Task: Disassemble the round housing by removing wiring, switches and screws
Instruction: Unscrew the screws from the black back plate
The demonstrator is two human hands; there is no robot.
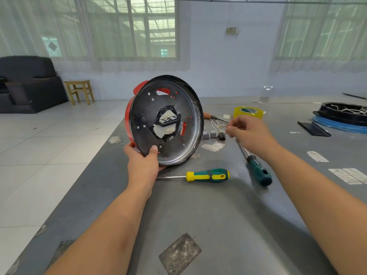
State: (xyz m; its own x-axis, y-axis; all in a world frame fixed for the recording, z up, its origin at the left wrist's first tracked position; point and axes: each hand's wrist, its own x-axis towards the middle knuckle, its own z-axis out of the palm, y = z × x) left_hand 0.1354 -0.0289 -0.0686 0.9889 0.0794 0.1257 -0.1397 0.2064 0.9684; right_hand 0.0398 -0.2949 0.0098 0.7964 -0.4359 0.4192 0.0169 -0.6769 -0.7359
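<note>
1. Grey worktable (198,215) in a tiled room, curtained windows far behind.
2. Your left hand (142,165) grips the near rim of the round black-and-red housing (164,120), held on edge with its inside facing you.
3. Progress, as judged: white wiring with small switches (215,130) lies out on the table just right of the housing, so that step looks done; remaining screws can't be made out.
4. Your right hand (250,133) hovers over those wires, fingers curled; whether it pinches anything, I cannot tell.
</note>
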